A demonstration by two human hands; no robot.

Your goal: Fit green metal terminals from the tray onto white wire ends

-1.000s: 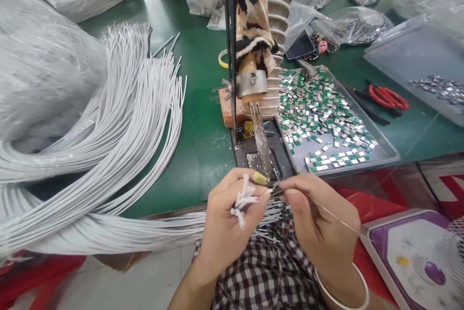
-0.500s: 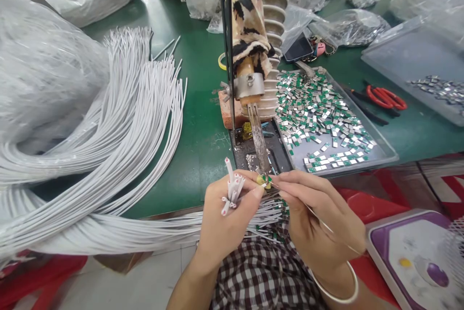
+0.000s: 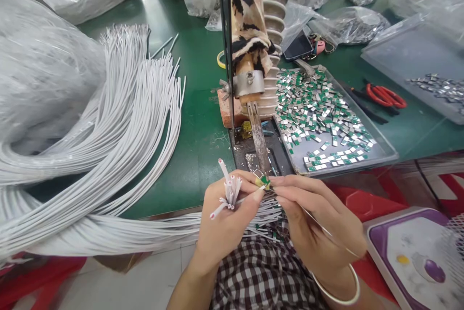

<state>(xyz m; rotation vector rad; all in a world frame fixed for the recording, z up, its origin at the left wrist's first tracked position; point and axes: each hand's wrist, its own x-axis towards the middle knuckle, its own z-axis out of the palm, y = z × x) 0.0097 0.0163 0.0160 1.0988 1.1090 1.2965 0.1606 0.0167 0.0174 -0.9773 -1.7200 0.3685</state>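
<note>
Nearest, on the near side of the soldering iron (image 3: 258,141), white cables with green boards (image 3: 273,237) at their ends lie over checked cloth (image 3: 250,274); these look joined. Just left of the iron's tip, the left hand (image 3: 226,213) is closed round a bunch of cable ends (image 3: 231,193), which carry no boards and seem not yet done. The one small board (image 3: 265,181) in work is at its fingertips, right by the iron's tip. Its long axis slants, metal end up and leftward, though the fingers cover part and I cannot tell whether iron and board touch. Near right of the iron, the right hand (image 3: 322,213) pinches a thin wire (image 3: 328,233) narrowly, fingertips beside the board.

Farther, right of the iron, a tray (image 3: 389,155) holds many loose boards (image 3: 319,107) without cables; left of it lies a thick sheaf of white cables (image 3: 141,117). Red-handled pliers (image 3: 386,95) lie beyond the tray's right side.
</note>
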